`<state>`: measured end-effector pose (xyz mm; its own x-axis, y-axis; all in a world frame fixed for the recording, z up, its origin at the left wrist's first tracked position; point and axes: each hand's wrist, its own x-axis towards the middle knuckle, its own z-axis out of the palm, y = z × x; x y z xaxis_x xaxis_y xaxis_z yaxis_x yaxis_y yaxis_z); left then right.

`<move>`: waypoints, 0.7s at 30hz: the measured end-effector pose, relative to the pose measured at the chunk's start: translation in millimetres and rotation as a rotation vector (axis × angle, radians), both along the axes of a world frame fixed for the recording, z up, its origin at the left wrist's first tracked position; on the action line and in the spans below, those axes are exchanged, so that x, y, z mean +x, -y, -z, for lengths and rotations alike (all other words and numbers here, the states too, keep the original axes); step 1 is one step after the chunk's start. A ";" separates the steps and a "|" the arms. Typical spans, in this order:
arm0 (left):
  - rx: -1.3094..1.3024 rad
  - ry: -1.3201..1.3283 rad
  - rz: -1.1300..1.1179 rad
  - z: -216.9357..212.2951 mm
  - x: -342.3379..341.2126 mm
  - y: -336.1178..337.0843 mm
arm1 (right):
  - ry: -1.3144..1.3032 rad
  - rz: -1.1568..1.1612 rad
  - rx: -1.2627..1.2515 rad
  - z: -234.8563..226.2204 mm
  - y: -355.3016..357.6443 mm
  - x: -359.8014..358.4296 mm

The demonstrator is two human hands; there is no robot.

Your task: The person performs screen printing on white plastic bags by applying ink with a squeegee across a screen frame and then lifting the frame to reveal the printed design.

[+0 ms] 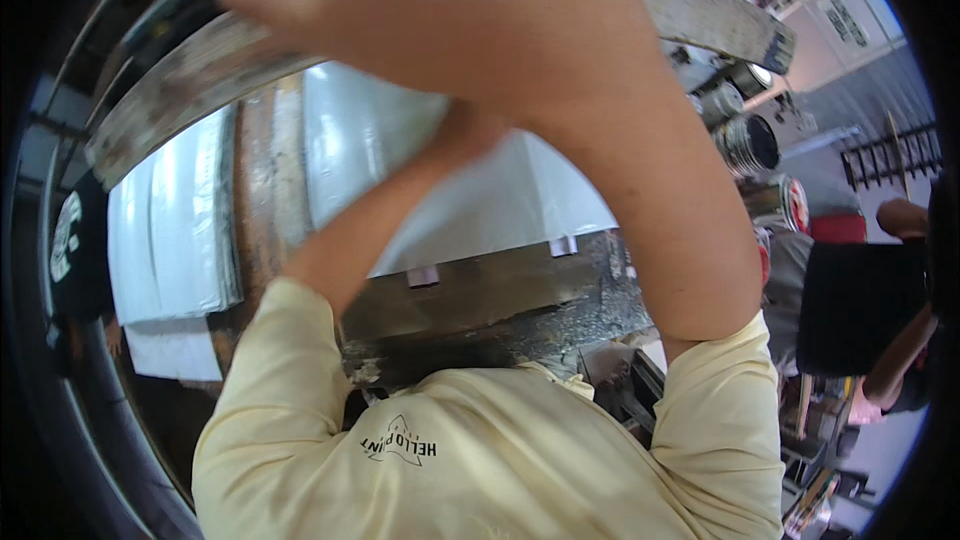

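My right hand (430,15) is raised close in front of me at the top of the view, blurred. Its thumb sticks out to the left; the other fingers are cut off by the upper edge. My left hand (473,135) reaches up under the right wrist, which mostly hides it, and its fingers do not show. Beneath both arms lies a glossy white sheet (470,215) on a worn, stained table (475,300). Two small pale tabs (423,276) stick out at its near edge. What either hand holds, if anything, cannot be seen.
A stack of white sheets (175,215) lies to the left. Behind the hands runs a long worn wooden beam (190,80). Several paint cans (745,145) stand at right. A person in dark clothes (865,305) is at far right, another person (80,250) at far left.
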<state>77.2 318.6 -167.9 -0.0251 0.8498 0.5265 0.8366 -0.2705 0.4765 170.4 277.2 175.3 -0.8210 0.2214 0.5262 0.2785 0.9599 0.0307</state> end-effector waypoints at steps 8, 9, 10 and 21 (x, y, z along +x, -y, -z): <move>-0.102 -0.335 -0.019 24.7 106.8 135.6 | 0.130 0.134 -0.280 -24.5 13.2 -17.8; -0.089 -0.337 -0.020 25.6 105.4 136.7 | 0.073 0.118 -0.233 -18.6 16.3 -19.9; -0.080 -0.336 -0.003 25.5 103.6 137.1 | -0.004 0.064 -0.192 -10.7 13.8 -22.6; 0.089 0.240 -0.301 -61.7 44.7 180.8 | -0.050 0.182 -0.084 -0.9 12.8 -16.4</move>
<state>121.9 137.9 -106.2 -0.3978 0.7371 0.5462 0.7523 -0.0787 0.6541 154.0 264.4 176.3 -0.7370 0.4083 0.5387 0.4467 0.8923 -0.0652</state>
